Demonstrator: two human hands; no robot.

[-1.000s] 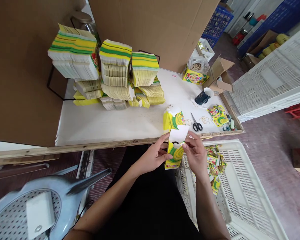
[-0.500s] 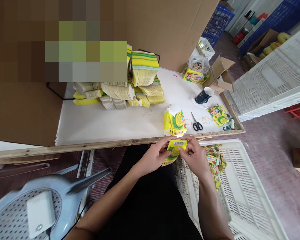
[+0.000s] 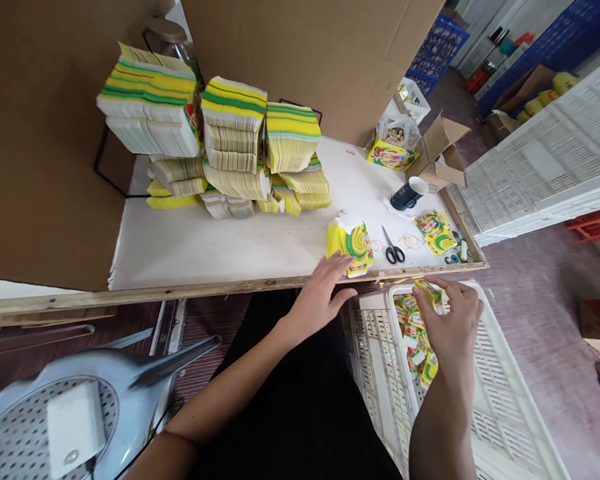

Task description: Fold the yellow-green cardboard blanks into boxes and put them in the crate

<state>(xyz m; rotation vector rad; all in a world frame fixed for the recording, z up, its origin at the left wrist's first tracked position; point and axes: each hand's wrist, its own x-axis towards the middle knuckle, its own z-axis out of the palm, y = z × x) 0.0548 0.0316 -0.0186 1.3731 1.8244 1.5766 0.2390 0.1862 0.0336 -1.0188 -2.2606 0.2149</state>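
My left hand (image 3: 321,293) reaches to the table's front edge, fingers spread. Its fingertips are at a small stack of flat yellow-and-green printed cartons (image 3: 357,241), and nothing is gripped in it. Over the white plastic crate (image 3: 505,360), my right hand (image 3: 453,313) pinches a small folded yellow carton (image 3: 429,291) between thumb and fingers. Below that hand, many small folded cartons (image 3: 414,327) lie in a heap inside the crate, partly hidden by the hand and wrist.
Tall bundles of flat cartons (image 3: 235,127) stand at the table's back left. Black-handled scissors (image 3: 394,252), a dark mug (image 3: 409,193), loose rubber bands (image 3: 410,241) and another carton pile (image 3: 436,233) lie to the right. A blue-grey stool (image 3: 130,407) stands lower left.
Both hands were together on one carton above my lap. Now the right hand has moved right over the crate with a folded carton, and the left has let go and opened by the stack.
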